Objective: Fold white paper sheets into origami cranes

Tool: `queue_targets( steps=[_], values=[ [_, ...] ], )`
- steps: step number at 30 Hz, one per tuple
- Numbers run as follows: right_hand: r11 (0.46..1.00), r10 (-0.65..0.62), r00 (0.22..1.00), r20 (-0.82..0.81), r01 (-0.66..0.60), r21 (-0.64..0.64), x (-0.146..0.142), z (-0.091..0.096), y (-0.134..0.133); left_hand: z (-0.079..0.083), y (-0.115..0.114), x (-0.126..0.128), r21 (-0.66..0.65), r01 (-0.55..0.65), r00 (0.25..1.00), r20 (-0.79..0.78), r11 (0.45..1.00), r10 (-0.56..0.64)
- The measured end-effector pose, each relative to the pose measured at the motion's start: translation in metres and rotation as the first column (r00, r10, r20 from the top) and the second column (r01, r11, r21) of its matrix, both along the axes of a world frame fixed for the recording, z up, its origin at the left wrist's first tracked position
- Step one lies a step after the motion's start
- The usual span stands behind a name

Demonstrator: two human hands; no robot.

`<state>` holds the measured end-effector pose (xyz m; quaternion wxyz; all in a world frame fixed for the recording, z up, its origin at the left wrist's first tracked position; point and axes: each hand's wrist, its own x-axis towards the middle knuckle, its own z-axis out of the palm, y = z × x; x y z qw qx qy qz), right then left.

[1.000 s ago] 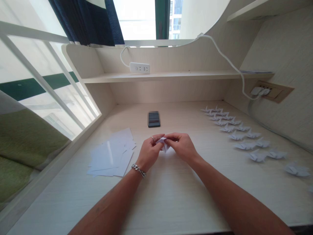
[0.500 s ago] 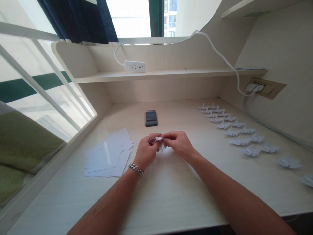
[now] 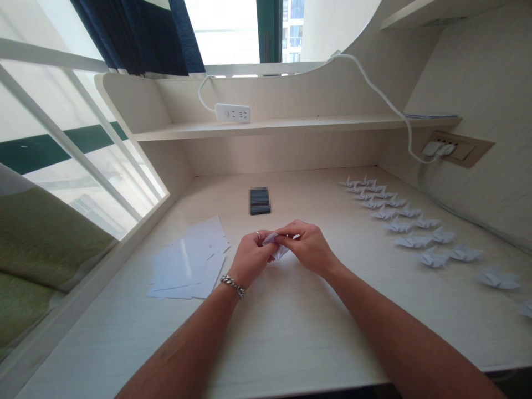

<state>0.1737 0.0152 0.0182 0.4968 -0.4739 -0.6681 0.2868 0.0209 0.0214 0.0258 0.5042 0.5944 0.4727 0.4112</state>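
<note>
A small white folded paper [image 3: 280, 252] with pointed tips is held between both hands above the middle of the desk. My left hand [image 3: 251, 256], with a ring and a chain bracelet, pinches it from the left. From the right, my right hand [image 3: 308, 246] grips its upper part between thumb and index finger. Fingers cover much of the folds. Loose white paper sheets [image 3: 178, 269] lie in an overlapping pile left of my left hand. Folded paper cranes [image 3: 384, 212] stand in rows to the right.
A dark, pixelated flat object [image 3: 260, 200] lies behind my hands. A white power strip [image 3: 233, 113] rests on the shelf [image 3: 291, 127]. A white cable [image 3: 374, 88] hangs down to the wall socket [image 3: 461, 148]. Railings and a window border the desk.
My right fingers have shifted slightly over the top of the folded paper, which is turned a little. The whole view has moved slightly, so things sit farther right.
</note>
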Motion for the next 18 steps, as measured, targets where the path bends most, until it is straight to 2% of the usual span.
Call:
queue_targets(
  steps=[6,12,15,18],
  values=[
    [1.000,0.016,0.995,-0.097,-0.018,-0.026,-0.0012,0.0023,-0.0010,-0.0081,0.0043,-0.0020,-0.031,0.043,0.997,-0.056,0.999,-0.044],
    [0.998,0.026,0.991,-0.128,-0.033,-0.054,-0.0004,0.0027,-0.0001,-0.0104,0.0058,-0.0036,-0.038,0.066,0.987,-0.144,0.997,-0.071],
    [0.997,0.057,0.990,-0.132,-0.063,-0.047,-0.0006,0.0044,-0.0008,-0.0092,0.0050,-0.0040,-0.061,0.057,0.990,-0.129,0.996,-0.065],
    [0.995,0.083,0.974,-0.209,-0.093,-0.041,-0.0002,0.0062,-0.0005,-0.0061,0.0034,-0.0038,-0.059,0.060,0.992,-0.111,0.996,-0.066]
  ],
)
